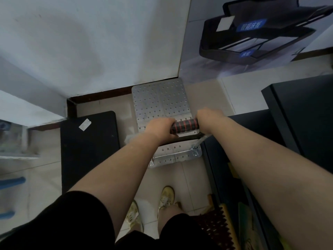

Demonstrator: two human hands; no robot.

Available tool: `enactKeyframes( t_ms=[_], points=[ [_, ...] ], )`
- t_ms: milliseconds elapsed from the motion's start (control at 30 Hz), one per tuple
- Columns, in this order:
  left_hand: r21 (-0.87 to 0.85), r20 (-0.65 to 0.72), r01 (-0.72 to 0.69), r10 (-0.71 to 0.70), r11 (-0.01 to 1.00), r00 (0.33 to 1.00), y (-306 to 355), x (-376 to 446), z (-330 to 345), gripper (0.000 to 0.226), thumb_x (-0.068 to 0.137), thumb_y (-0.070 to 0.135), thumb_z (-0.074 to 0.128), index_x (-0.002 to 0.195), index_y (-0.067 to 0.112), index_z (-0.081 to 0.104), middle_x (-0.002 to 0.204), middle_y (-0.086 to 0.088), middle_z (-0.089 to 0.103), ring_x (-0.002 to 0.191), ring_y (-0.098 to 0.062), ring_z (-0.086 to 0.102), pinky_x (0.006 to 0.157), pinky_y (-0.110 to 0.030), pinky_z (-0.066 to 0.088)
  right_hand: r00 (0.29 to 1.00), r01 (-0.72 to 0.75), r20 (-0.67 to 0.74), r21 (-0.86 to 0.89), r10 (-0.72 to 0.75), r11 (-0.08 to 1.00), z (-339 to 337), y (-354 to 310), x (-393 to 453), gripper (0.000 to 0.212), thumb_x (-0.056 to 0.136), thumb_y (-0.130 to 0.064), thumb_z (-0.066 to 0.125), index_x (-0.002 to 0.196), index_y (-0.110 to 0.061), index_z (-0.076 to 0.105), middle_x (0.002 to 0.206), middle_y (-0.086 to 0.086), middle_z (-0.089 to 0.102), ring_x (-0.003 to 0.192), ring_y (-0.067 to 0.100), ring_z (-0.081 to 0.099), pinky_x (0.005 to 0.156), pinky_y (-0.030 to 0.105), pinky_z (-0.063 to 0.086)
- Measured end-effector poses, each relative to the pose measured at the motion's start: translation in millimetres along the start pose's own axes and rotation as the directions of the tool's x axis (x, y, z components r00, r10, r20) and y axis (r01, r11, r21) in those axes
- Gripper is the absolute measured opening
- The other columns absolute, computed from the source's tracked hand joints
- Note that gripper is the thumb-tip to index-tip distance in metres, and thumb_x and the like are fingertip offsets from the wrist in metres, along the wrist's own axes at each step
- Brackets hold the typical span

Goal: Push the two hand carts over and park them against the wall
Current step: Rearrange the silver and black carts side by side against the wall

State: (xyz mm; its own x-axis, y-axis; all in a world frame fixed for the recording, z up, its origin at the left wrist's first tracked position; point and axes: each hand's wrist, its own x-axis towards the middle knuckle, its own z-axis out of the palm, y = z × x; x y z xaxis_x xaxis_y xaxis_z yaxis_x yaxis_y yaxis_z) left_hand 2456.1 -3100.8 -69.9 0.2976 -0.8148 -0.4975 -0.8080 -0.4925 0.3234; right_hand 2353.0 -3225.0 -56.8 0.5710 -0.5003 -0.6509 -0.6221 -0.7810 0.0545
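Two hands grip a silver perforated hand cart's (160, 101) red-striped handle (184, 124): left hand (161, 128) and right hand (209, 120) curled round it. Its far edge seems to touch the white wall (90, 42); a black platform (88, 147) lies just left.

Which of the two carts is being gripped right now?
The silver perforated cart: both hands, left and right, grip its handle. The black cart beside it sits untouched.
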Motion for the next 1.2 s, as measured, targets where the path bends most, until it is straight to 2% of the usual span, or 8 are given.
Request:
enactKeyframes(
  t_ms=[167, 333, 433, 533, 667, 933, 1200],
  points=[
    [-0.044, 0.019, 0.058, -0.057, 0.997, 0.998, -5, -10, -2, 0.035, 0.084, 0.029, 0.066, 0.114, 0.015, 0.057, 0.115, -0.006, 0.065, 0.107, -0.025, 0.062, 0.086, -0.034, 0.049, 1.000, 0.014, 0.004, -0.012, -0.014, 1.000, 2, -8, -4, 0.025, 0.087, -0.006, 0.057, 0.110, -0.011, 0.062, 0.107, 0.008, 0.062, 0.101, 0.027, 0.062, 0.075, 0.033, 0.045],
    [-0.263, 0.038, 0.090, -0.083, 0.961, 0.996, -16, -41, -11, 0.066, 0.080, 0.020, 0.072, 0.138, 0.016, 0.042, 0.133, -0.006, 0.055, 0.119, -0.023, 0.056, 0.103, -0.037, 0.047, 0.998, 0.044, 0.034, -0.006, -0.043, 0.999, -3, -19, -21, 0.034, 0.078, -0.021, 0.072, 0.110, -0.017, 0.061, 0.103, 0.004, 0.064, 0.098, 0.024, 0.063, 0.085, 0.038, 0.053],
    [-0.284, 0.007, 0.106, -0.109, 0.953, 0.994, -33, -68, -15, 0.068, 0.080, 0.022, 0.072, 0.140, 0.017, 0.041, 0.137, -0.005, 0.052, 0.122, -0.023, 0.054, 0.103, -0.036, 0.045, 0.998, 0.061, -0.003, -0.056, -0.062, 0.997, -12, -34, -34, 0.043, 0.074, -0.026, 0.076, 0.113, -0.020, 0.058, 0.109, 0.003, 0.064, 0.101, 0.024, 0.061, 0.086, 0.037, 0.052],
    [-0.269, -0.023, 0.155, -0.168, 0.950, 0.986, -59, -103, -18, 0.069, 0.080, 0.025, 0.071, 0.141, 0.018, 0.040, 0.141, -0.005, 0.048, 0.127, -0.023, 0.050, 0.104, -0.038, 0.044, 0.995, 0.086, -0.047, -0.076, -0.089, 0.993, -21, -62, -50, 0.057, 0.075, -0.030, 0.076, 0.125, -0.021, 0.050, 0.121, 0.004, 0.060, 0.111, 0.026, 0.058, 0.086, 0.036, 0.049],
    [-0.276, -0.050, 0.231, -0.254, 0.933, 0.966, -103, -160, -21, 0.066, 0.081, 0.030, 0.070, 0.140, 0.021, 0.041, 0.140, -0.004, 0.049, 0.124, -0.022, 0.052, 0.101, -0.038, 0.047, 0.982, 0.139, -0.114, -0.100, -0.150, 0.985, -23, -119, -72, 0.057, 0.079, -0.027, 0.072, 0.130, -0.020, 0.047, 0.126, 0.007, 0.058, 0.116, 0.029, 0.055, 0.088, 0.040, 0.050],
    [-0.282, -0.086, 0.392, -0.431, 0.875, 0.898, -215, -289, -6, 0.063, 0.082, 0.028, 0.070, 0.138, 0.021, 0.043, 0.139, -0.004, 0.051, 0.128, -0.022, 0.051, 0.107, -0.041, 0.043, 0.953, 0.248, -0.167, -0.049, -0.253, 0.967, -2, -270, -129, 0.068, 0.083, -0.029, 0.069, 0.143, -0.021, 0.037, 0.143, 0.008, 0.047, 0.128, 0.029, 0.049, 0.100, 0.040, 0.045],
    [-0.244, -0.071, 0.442, -0.470, 0.863, 0.880, -326, -406, 23, 0.061, 0.081, 0.038, 0.068, 0.135, 0.020, 0.046, 0.136, -0.004, 0.052, 0.123, -0.022, 0.052, 0.103, -0.036, 0.044, 0.926, 0.343, -0.184, 0.051, -0.328, 0.938, 42, -421, -190, 0.070, 0.084, -0.034, 0.068, 0.144, -0.023, 0.035, 0.142, 0.006, 0.048, 0.126, 0.027, 0.050, 0.100, 0.040, 0.047]
  ],
)
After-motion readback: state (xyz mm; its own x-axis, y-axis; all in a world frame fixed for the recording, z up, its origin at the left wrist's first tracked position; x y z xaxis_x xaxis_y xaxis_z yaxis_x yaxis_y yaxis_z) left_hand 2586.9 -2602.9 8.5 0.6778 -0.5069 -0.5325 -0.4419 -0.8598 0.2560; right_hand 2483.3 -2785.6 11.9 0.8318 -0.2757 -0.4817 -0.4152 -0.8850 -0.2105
